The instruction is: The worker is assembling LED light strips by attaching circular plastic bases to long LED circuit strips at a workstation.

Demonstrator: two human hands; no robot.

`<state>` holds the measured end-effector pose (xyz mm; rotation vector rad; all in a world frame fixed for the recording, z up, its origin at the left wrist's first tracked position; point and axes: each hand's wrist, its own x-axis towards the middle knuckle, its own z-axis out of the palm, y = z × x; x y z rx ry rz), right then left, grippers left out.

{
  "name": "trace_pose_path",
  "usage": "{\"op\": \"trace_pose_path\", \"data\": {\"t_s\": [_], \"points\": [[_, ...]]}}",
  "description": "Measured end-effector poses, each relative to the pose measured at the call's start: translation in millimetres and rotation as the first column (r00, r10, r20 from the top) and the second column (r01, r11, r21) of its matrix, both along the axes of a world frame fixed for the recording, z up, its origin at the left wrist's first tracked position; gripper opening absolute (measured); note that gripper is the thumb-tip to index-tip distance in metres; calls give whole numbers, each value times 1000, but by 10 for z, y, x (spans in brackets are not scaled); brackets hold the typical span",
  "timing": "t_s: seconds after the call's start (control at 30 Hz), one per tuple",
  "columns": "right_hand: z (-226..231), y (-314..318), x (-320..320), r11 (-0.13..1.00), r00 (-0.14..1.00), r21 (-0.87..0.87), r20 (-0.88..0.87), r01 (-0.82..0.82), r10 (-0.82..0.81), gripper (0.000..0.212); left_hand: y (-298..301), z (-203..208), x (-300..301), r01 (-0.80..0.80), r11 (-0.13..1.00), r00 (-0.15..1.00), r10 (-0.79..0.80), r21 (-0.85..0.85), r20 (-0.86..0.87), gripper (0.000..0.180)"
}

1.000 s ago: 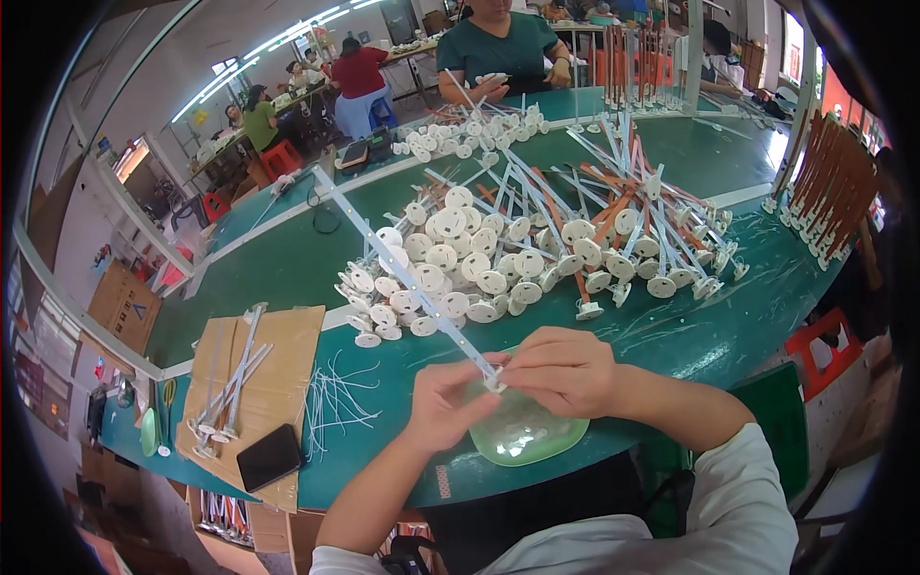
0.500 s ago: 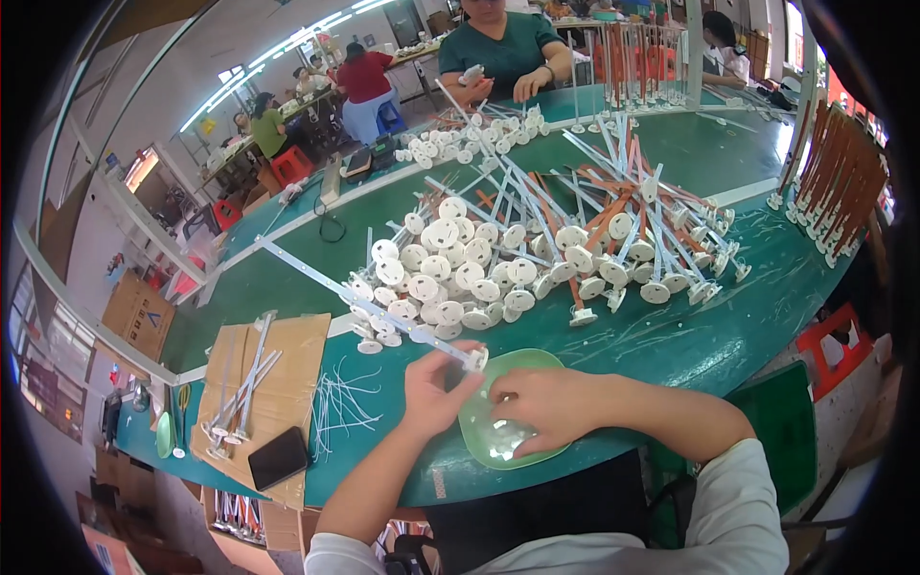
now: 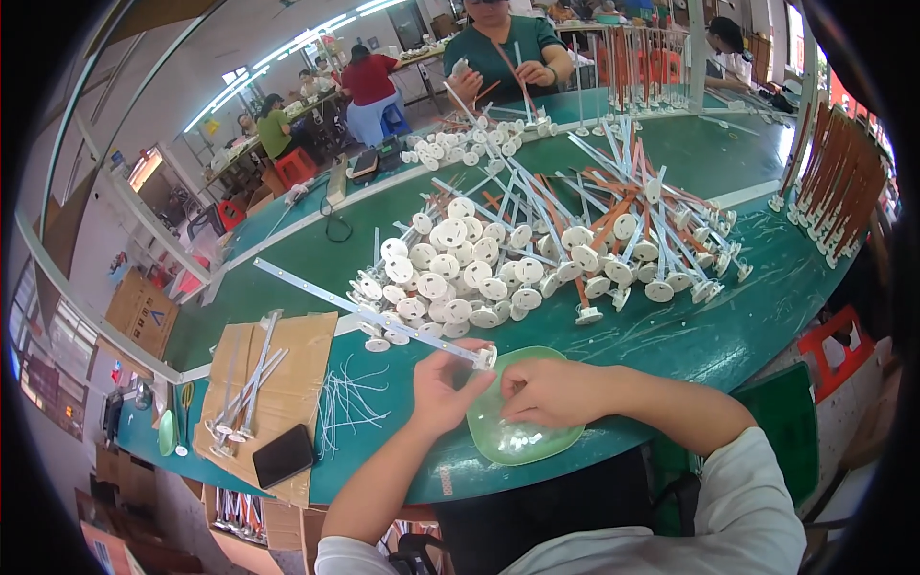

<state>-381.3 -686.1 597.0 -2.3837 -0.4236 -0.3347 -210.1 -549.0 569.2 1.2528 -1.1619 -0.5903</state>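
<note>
My left hand (image 3: 443, 395) is closed around the lower end of a long pale LED strip (image 3: 369, 314), which slants up and to the left. A white round base (image 3: 486, 358) sits at the strip's end, just above the thumb. My right hand (image 3: 556, 393) is over a light green bowl (image 3: 484, 429), its fingers pinched together; whatever they hold is too small to make out. Small clear, shiny pieces (image 3: 522, 441) lie in the bowl. Beyond my hands is a heap of strips with white disc bases (image 3: 446, 278).
Left of my arms are thin white wires (image 3: 347, 402), a black phone (image 3: 284, 457) and cardboard (image 3: 228, 359) carrying several strips. Orange strips (image 3: 839, 187) stand at the far right. Across the green table (image 3: 671, 345), a co-worker (image 3: 503, 57) handles strips. A red stool (image 3: 832, 353) stands to the right.
My right hand has risen slightly from inside the bowl, its spread fingers now drawn into a pinch. The left hand still holds the strip. The co-worker has picked up strips.
</note>
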Motion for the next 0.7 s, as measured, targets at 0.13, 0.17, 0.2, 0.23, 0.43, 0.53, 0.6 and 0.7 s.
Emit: {"op": "trace_pose_path", "data": {"t_s": [0.13,0.17,0.2,0.23,0.43,0.53,0.6,0.7], "points": [[212,-22,-45,1000,980,-17,-195,19,-22,12,-3,48,-29,-3,999,999,0,-49,-54,42],[251,-20,-47,999,962,-2,-267,53,-51,11,2,52,-28,-6,999,998,4,-39,-59,42],[277,-23,-46,999,961,7,-271,52,-49,11,2,62,-30,3,997,998,-9,-83,-64,44],[293,-25,-42,998,974,-8,-218,64,-65,9,9,69,-37,12,992,997,-21,-127,-69,45],[218,0,-29,994,985,105,166,36,-54,6,85,158,-97,9,994,999,-14,-105,-45,47],[215,48,-22,973,971,200,181,119,-156,8,140,166,-105,-13,995,995,3,-102,-101,50],[173,61,-12,946,953,266,188,185,-239,8,151,160,-86,-14,987,980,-19,-161,-197,52],[98,47,46,876,847,350,297,332,-440,10,140,181,-67,29,983,953,-82,-182,-290,54]]}}
